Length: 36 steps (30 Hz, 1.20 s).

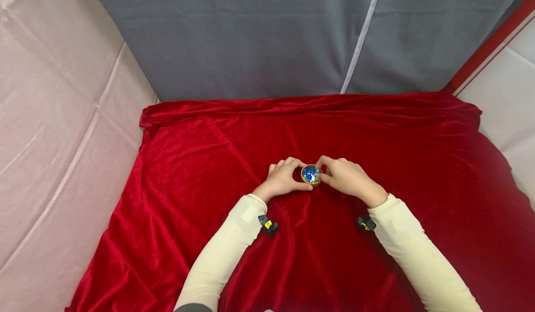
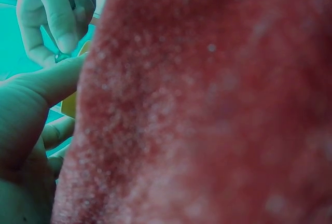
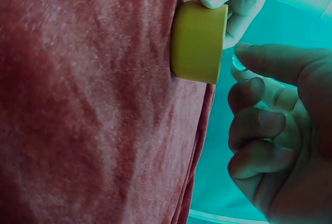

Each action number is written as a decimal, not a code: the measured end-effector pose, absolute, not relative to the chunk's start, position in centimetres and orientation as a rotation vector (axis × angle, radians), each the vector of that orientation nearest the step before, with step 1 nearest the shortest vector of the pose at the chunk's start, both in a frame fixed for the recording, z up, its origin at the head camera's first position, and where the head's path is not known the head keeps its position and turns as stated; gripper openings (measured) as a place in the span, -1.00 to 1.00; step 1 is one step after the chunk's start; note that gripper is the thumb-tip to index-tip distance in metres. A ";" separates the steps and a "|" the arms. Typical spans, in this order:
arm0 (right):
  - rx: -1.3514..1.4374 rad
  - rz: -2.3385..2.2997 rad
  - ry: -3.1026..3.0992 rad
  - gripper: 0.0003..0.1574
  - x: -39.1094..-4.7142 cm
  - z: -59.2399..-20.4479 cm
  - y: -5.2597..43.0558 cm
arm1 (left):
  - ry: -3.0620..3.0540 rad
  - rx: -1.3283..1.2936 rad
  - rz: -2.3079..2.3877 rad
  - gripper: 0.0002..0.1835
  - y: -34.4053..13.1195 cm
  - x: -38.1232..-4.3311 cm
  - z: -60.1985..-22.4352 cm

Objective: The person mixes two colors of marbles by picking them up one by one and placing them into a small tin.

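A small round yellow bowl (image 1: 302,177) stands on red cloth, with shiny blue and greenish pieces (image 1: 309,173) inside. Its smooth outer wall shows in the right wrist view. My left hand (image 1: 284,177) holds the bowl from the left between thumb and forefinger. Over the bowl's right side is my right hand (image 1: 348,176), thumb and forefinger pinching a small clear, shiny piece (image 3: 238,64) just above the rim. The other right fingers are curled in toward the palm. Cloth hides much of the left wrist view, leaving only a sliver of the bowl (image 2: 68,105).
Red velvet cloth (image 1: 217,200) covers the table in folds, bunched along the back edge. A grey curtain (image 1: 251,38) hangs behind it. Pale padded walls stand at the left (image 1: 62,117) and right. Both wrists carry small black cameras.
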State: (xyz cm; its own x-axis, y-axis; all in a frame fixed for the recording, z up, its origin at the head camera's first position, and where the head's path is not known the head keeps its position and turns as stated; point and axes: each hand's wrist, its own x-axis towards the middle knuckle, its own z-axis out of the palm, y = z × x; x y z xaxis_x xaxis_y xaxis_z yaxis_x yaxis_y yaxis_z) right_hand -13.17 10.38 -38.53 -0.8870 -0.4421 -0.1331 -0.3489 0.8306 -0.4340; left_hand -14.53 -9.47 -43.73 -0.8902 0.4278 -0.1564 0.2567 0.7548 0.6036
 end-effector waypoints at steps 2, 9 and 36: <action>-0.613 -0.595 2.787 -0.75 -13.3 -38.7 10.3 | 2.673 0.533 0.858 -0.38 -9.5 -14.6 -43.7; -0.581 -0.614 2.799 -0.66 -12.9 -39.0 10.9 | 2.669 0.539 0.853 -0.36 -9.4 -14.5 -44.0; -0.535 -0.617 2.838 -0.69 -9.7 -37.7 15.8 | 2.683 0.544 0.834 -0.33 -9.5 -14.6 -43.9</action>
State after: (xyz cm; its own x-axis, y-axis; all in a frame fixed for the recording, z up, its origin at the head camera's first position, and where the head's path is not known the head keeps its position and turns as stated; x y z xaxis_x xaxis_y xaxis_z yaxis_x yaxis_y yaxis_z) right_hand -9.66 15.79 -37.65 -0.9173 -0.3841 -0.1053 -0.3058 0.8486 -0.4318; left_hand -14.59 -9.46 -43.86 -0.8902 0.4301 -0.1501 0.2691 0.7624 0.5886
